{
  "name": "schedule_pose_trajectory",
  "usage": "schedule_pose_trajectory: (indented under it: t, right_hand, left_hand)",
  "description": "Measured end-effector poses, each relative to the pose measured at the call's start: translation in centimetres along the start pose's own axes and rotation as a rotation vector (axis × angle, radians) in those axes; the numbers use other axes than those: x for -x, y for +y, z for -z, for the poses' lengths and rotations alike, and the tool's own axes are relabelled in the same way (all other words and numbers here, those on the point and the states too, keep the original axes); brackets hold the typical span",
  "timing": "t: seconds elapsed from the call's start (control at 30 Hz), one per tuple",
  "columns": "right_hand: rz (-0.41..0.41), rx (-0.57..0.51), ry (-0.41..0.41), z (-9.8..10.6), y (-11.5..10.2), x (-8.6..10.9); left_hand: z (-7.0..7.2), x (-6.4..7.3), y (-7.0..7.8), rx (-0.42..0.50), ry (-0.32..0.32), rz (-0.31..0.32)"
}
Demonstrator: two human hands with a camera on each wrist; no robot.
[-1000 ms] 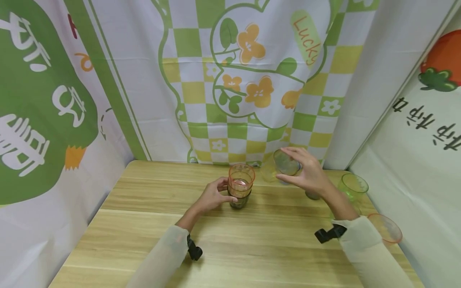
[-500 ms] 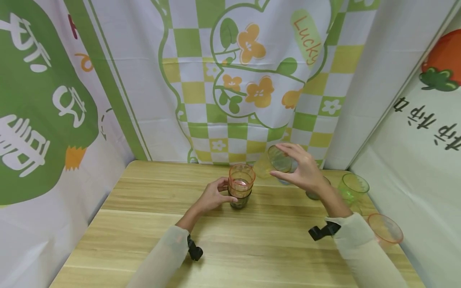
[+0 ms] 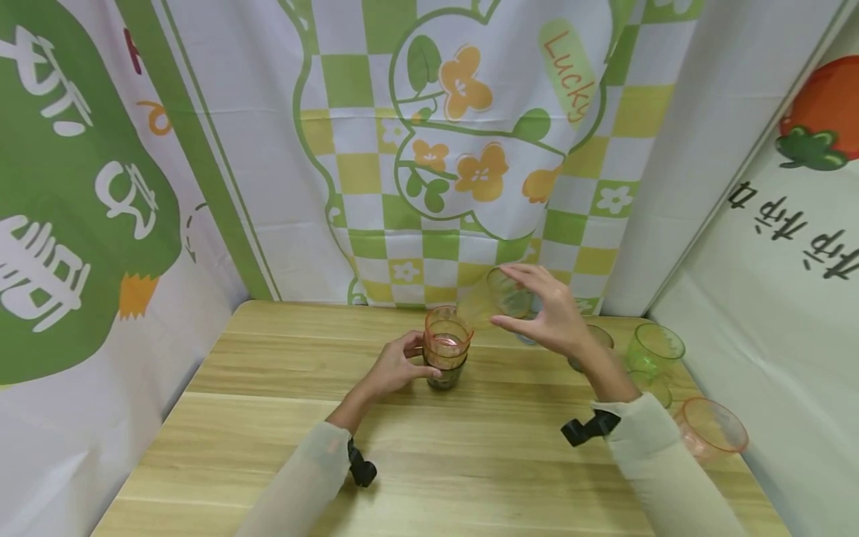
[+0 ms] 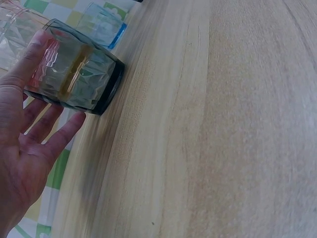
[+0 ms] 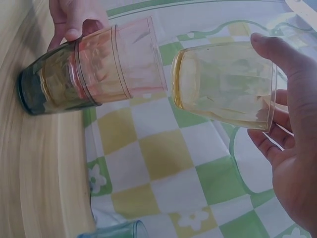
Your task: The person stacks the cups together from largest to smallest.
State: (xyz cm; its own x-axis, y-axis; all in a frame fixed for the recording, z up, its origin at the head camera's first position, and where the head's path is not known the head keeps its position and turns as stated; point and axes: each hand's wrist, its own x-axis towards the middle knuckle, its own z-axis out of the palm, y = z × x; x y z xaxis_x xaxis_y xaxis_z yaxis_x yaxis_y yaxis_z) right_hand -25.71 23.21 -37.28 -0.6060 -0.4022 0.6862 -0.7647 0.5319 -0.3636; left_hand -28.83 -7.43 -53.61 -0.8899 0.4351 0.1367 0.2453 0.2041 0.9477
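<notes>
My left hand (image 3: 396, 367) grips the bottom of a cup stack standing on the table, thumb and fingers round the dark grey-green cup (image 4: 79, 69). Nested above it are an amber-tinted cup and, topmost, a clear pink-orange cup (image 5: 141, 59). With thumb and fingers at its rim, my right hand (image 3: 553, 309) holds a pale yellow cup (image 5: 223, 82) in the air. That cup is tilted, its base directed at the stack's open mouth. In the right wrist view a narrow gap shows between the yellow base and the pink-orange rim.
A green cup (image 3: 656, 347), a yellow-green cup (image 3: 651, 388) and a pink-orange cup (image 3: 711, 429) stand along the table's right edge. A grey cup (image 3: 597, 339) is partly hidden behind my right forearm. A blue cup (image 4: 101, 25) stands near the back curtain (image 3: 443, 246).
My right hand has moved left with the yellow cup, bringing it from beside the blue cup to close by the stack's top. The left hand and the stack have stayed in place.
</notes>
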Motion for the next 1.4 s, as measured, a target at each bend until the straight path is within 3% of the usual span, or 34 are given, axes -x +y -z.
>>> schedule_pose_trajectory:
  t: [0.47, 1.4]
  right_hand:
    - [-0.01, -0.048, -0.025, -1.3, -0.5, -0.9]
    - [-0.06, -0.087, -0.159, -3.4, -0.3, -1.3]
  left_hand:
    - [0.0, 0.0, -0.2, 0.014, 0.006, -0.012]
    - [0.1, -0.1, 0.1, -0.003, -0.004, -0.002]
